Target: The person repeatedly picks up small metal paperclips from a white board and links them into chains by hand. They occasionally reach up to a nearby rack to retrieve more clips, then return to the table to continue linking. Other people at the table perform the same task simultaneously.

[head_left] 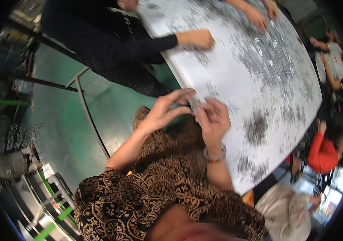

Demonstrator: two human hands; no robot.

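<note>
While both hands met at the surface (219, 76) edge, the left hand (165, 110) and right hand (213, 120) fingers pinched a tiny metal part (194, 105), seemingly light, stiff, best gripped by its ends.

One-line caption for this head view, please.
Both hands, left hand and right hand, pinch a small metal part at the edge of a white table strewn with small parts.

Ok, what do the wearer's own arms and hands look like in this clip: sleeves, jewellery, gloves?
Both hands are bare, no gloves. The forearms are uncovered; a short-sleeved brown garment with a black paisley-like pattern ends at the upper arm. The right hand has a beaded bracelet at the wrist. The left hand shows no jewellery.
</note>
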